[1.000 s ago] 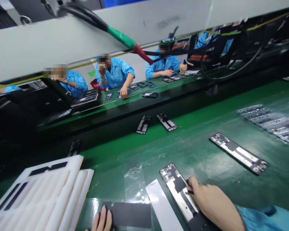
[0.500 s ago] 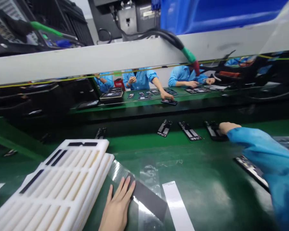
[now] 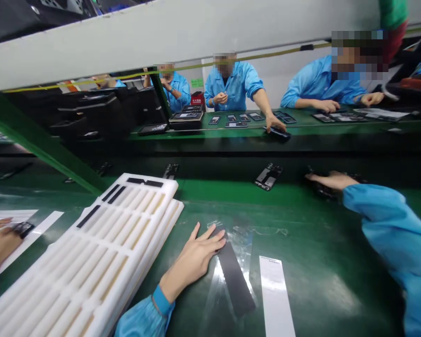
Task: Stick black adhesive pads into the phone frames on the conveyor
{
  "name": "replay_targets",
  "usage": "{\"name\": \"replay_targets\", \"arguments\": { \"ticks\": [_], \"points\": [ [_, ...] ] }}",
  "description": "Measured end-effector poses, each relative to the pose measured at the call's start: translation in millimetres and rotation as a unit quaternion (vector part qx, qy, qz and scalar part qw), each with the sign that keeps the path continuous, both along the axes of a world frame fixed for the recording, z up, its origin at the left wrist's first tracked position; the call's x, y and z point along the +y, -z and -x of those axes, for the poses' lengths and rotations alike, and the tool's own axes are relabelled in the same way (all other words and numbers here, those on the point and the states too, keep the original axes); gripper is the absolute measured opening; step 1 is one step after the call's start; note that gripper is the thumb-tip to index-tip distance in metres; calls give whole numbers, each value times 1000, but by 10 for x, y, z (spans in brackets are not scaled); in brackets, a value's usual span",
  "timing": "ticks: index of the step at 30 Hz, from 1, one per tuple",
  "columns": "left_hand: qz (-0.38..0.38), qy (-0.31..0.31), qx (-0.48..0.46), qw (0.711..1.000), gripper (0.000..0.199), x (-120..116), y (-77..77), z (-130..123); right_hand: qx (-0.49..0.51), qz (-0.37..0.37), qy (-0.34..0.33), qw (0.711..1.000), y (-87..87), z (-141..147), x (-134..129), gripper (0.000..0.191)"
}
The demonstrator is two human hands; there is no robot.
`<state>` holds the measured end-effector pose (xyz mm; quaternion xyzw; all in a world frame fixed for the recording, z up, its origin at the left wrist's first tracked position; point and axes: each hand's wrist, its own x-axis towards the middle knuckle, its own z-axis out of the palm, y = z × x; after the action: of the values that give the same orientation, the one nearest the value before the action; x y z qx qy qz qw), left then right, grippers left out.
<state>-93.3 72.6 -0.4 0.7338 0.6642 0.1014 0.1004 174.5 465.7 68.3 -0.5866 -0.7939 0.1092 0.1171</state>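
Note:
My left hand point(image 3: 203, 250) lies flat with fingers spread, its fingertips on the upper end of a dark grey strip point(image 3: 236, 281). Clear plastic film point(image 3: 244, 245) is under and around that strip. Reaching out at the right, my right hand point(image 3: 331, 180) is closed around a dark phone frame point(image 3: 324, 191) on the bright green band; blur and the hand hide part of it, so I cannot tell whether more than one is held. Another phone frame point(image 3: 268, 176) rests to the left of that hand. A white strip point(image 3: 276, 295) with small dark marks lies between my arms.
Stacked white foam trays point(image 3: 126, 252) with slots stand at my left, a few slots holding black strips. Beyond is a co-worker's hand point(image 3: 2, 245) over white paper. A pale beam point(image 3: 161, 37) crosses overhead. Opposite, people in blue sit at a bench with several phones point(image 3: 231, 118).
The view has swung, shifting the scene rightward. My right hand has moved left along the band to where another phone frame lay. The dark strip has turned steeper under my left hand.

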Motion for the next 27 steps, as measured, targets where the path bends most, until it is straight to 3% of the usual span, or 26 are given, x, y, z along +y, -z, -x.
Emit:
{"name": "replay_targets", "arguments": {
  "ticks": [2,4,6,8,10,12,16,19,22,24,27],
  "points": [
    [-2,21,-8,1000,51,-54,-19,-32,-41,46,-11,998,-175,-12,-237,73],
    [-7,29,-13,999,59,-110,-30,-74,-65,58,-50,995,-185,-82,-708,87],
    [-19,25,-15,999,71,-165,-35,-116,-85,75,-113,987,1,-242,-1351,90],
    [-36,11,-17,999,76,-226,-39,-154,-124,17,-199,972,304,-462,-2016,88],
    [-60,-26,-18,998,66,-300,-52,-200,-102,-44,-268,957,590,-667,-2547,90],
    [-80,-73,-19,994,51,-382,-82,-271,-89,-76,-309,944,749,-794,-2857,89],
    [-86,-126,-10,988,34,-488,-153,-510,-101,-151,-317,931,662,-766,-2930,81],
    [-61,-133,22,989,72,-474,-155,-722,-123,-164,-333,920,528,-591,-2850,79],
    [-11,-105,64,992,105,-421,-126,-884,-164,-137,-382,899,529,-368,-2831,82],
    [12,-90,84,992,105,-385,-101,-951,-211,-126,-406,880,575,-234,-2838,85],
    [17,-91,91,992,85,-337,-43,-1007,-268,-101,-421,860,619,-107,-2837,87]
  ]
}}
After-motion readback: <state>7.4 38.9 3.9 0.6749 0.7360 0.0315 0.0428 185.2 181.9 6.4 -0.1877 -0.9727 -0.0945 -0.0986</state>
